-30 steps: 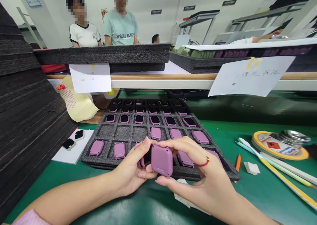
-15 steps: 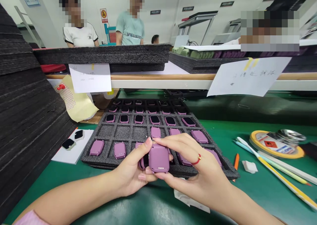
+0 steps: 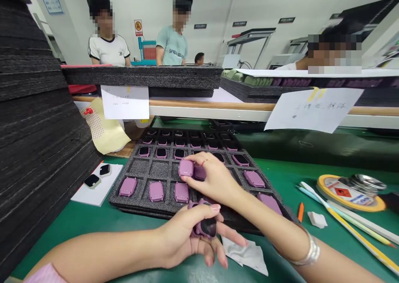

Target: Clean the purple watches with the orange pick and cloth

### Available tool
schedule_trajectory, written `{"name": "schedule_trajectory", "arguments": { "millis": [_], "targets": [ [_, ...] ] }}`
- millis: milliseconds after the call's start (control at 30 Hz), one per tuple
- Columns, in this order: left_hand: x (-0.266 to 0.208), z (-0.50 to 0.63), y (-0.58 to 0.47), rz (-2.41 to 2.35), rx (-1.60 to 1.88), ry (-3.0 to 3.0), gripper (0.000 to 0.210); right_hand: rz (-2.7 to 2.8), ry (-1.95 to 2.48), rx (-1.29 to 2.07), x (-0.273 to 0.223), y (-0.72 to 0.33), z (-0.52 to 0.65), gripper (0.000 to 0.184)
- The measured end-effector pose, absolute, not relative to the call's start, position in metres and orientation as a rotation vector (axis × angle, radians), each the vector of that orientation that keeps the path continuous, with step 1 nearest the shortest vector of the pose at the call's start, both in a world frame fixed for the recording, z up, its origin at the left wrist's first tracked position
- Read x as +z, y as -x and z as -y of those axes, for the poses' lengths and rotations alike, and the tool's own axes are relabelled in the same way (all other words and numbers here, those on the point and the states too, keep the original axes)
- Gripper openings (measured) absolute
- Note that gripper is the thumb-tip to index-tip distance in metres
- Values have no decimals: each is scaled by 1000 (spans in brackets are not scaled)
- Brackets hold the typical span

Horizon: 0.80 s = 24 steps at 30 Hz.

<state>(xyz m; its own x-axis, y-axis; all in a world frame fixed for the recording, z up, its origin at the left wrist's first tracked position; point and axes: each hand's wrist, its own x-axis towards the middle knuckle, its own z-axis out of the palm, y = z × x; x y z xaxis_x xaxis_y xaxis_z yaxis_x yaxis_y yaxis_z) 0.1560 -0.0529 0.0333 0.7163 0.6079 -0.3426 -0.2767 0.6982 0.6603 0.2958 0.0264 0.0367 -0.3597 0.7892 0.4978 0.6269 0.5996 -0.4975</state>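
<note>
My right hand [image 3: 210,175] grips a purple smartwatch body [image 3: 186,168] by its edges, over the fourth row of the black foam tray [image 3: 140,166], back side toward me. Lower and nearer to me, my left hand [image 3: 199,233] holds purple watch bodies [image 3: 208,227], at least two by their edges, with a dark screen showing under the thumb. Strapless purple watches fill many compartments: the far rows lie screen up, while near ones such as this watch [image 3: 156,190] lie back side up. My right hand and forearm hide part of the tray.
Two pale watches [image 3: 92,180] lie on a white pad at left, beside a tall stack of black foam trays [image 3: 34,121]. On the right are a yellow-rimmed round container [image 3: 343,191], brushes [image 3: 352,216] and an orange stick [image 3: 300,212]. A shelf [image 3: 205,111] spans the back; people are beyond it.
My right hand has carried one watch body forward and left, from beside my left hand to above the tray. My left hand has turned and come nearer, now showing a dark screen.
</note>
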Motion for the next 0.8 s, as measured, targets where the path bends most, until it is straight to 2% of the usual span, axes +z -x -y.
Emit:
{"name": "schedule_trajectory", "arguments": {
  "millis": [133, 233, 367, 533, 667, 800],
  "targets": [
    [37, 54, -153, -602, 507, -779, 40, 2091, 1144, 283, 20, -284, -34, 35],
    [41, 53, -153, -638, 555, -785, 40, 2012, 1103, 276, 30, -292, -26, 32],
    [39, 47, -153, -620, 648, -593, 48, 1944, 898, 338, 57, -312, 8, 13],
    [39, 39, -152, -576, 764, -461, 51, 2190, 740, 301, 66, -328, 40, 36],
    [42, 35, -151, -523, 762, -426, 57, 2168, 746, 286, 62, -328, 43, 17],
    [44, 34, -151, -521, 778, -401, 53, 2086, 748, 350, 61, -323, 42, 9]
  ]
}}
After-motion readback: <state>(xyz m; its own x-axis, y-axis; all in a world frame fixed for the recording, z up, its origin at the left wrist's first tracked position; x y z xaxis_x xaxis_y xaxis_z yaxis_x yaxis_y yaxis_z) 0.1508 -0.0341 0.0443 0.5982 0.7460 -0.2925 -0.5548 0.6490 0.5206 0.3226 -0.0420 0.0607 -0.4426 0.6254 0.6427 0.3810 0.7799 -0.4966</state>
